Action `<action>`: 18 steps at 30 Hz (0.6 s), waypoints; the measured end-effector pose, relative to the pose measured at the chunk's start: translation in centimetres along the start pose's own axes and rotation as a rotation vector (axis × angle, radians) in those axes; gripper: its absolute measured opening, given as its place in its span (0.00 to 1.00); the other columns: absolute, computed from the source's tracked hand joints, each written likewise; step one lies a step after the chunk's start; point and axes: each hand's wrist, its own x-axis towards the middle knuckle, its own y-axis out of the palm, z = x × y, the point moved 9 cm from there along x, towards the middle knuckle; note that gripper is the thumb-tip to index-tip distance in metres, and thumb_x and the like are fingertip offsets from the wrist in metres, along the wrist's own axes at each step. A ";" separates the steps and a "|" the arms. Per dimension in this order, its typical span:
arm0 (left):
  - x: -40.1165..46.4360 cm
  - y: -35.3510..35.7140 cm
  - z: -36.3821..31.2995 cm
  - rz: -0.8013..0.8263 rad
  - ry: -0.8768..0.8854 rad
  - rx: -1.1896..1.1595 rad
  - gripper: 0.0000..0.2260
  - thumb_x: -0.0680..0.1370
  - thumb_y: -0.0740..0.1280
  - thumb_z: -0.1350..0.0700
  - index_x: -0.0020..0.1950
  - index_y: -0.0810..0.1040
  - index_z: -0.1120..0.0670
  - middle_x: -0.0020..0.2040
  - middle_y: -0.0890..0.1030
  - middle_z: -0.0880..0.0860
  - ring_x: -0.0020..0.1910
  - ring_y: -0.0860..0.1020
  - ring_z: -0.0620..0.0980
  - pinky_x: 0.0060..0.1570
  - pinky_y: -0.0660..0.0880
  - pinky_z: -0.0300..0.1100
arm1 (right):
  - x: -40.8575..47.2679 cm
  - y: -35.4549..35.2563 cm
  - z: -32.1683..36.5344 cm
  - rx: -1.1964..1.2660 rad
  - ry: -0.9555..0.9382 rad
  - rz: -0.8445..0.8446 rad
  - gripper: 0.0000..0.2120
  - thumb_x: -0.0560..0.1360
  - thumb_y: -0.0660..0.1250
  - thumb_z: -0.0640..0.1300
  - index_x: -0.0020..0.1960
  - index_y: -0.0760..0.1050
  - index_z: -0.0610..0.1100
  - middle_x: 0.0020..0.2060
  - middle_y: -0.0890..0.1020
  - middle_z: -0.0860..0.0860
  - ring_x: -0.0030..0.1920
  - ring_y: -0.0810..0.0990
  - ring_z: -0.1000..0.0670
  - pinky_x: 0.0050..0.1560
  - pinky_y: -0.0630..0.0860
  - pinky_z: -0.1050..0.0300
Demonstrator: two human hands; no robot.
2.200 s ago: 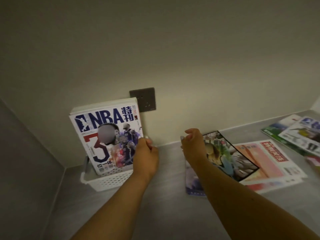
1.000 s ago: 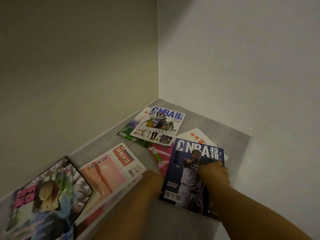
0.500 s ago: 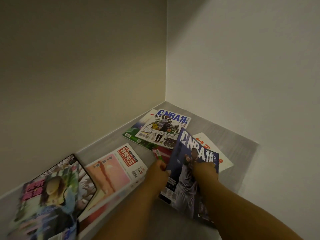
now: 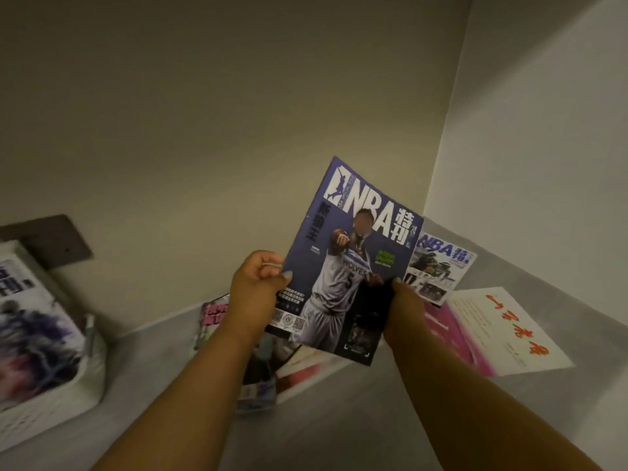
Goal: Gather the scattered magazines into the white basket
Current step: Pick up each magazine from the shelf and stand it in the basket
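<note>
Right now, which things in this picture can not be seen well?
Head view only:
- White basket: cut off by the left edge and blurred.
- Pink magazine on the table: mostly hidden behind the left hand and its arm.
- Right hand: fingers hidden behind the blue magazine that both hands hold.

The purple magazine [image 4: 353,263] I hold up reads "NBA" in white with "WOLVES" and "5" on the pictured jersey, the white-topped magazine [image 4: 441,266] behind it on the counter [image 4: 339,419] also reads "NBA"; other print too blurred.
</note>
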 end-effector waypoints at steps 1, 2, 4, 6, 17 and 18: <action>-0.2 -1.7 -0.4 -0.040 0.000 -0.008 0.11 0.74 0.66 0.70 0.42 0.75 0.53 0.37 0.73 0.60 0.38 0.74 0.54 0.42 0.73 0.47 | -0.2 1.6 0.2 -0.033 -0.041 0.016 0.12 0.80 0.58 0.49 0.55 0.75 0.43 0.49 0.80 0.45 0.45 0.79 0.43 0.50 0.76 0.46; -0.6 -3.9 -0.7 -0.084 0.009 -0.011 0.13 0.75 0.65 0.69 0.45 0.77 0.51 0.38 0.76 0.62 0.39 0.76 0.55 0.43 0.75 0.48 | -1.1 3.8 0.3 -0.079 -0.086 0.052 0.10 0.80 0.58 0.47 0.54 0.75 0.44 0.50 0.80 0.45 0.46 0.78 0.43 0.51 0.76 0.46; -1.6 -8.6 -1.3 -0.162 0.052 0.041 0.10 0.76 0.66 0.65 0.47 0.79 0.48 0.42 0.80 0.62 0.41 0.79 0.56 0.46 0.78 0.51 | -3.5 8.2 -0.6 -0.175 -0.161 0.119 0.08 0.80 0.58 0.47 0.48 0.75 0.47 0.49 0.80 0.44 0.48 0.79 0.42 0.55 0.76 0.43; -2.8 -13.6 -1.6 -0.250 0.096 0.160 0.07 0.77 0.66 0.61 0.46 0.78 0.48 0.44 0.83 0.56 0.43 0.80 0.56 0.47 0.78 0.51 | -6.1 12.5 -1.3 -0.287 -0.284 0.195 0.09 0.78 0.59 0.49 0.48 0.74 0.45 0.47 0.80 0.43 0.48 0.79 0.41 0.55 0.76 0.44; -10.2 -38.1 -3.2 -0.630 0.065 0.517 0.08 0.78 0.66 0.59 0.56 0.77 0.59 0.44 0.79 0.56 0.47 0.78 0.58 0.48 0.75 0.48 | -21.6 30.7 -8.4 -0.667 -0.693 0.534 0.15 0.78 0.64 0.46 0.32 0.67 0.49 0.32 0.74 0.46 0.34 0.76 0.42 0.37 0.70 0.55; -10.6 -39.6 -3.4 -0.641 0.066 0.503 0.07 0.78 0.65 0.59 0.56 0.77 0.58 0.46 0.80 0.57 0.48 0.79 0.58 0.49 0.76 0.49 | -22.8 32.0 -8.9 -0.656 -0.709 0.558 0.15 0.78 0.63 0.46 0.33 0.68 0.49 0.32 0.75 0.46 0.33 0.78 0.43 0.36 0.70 0.56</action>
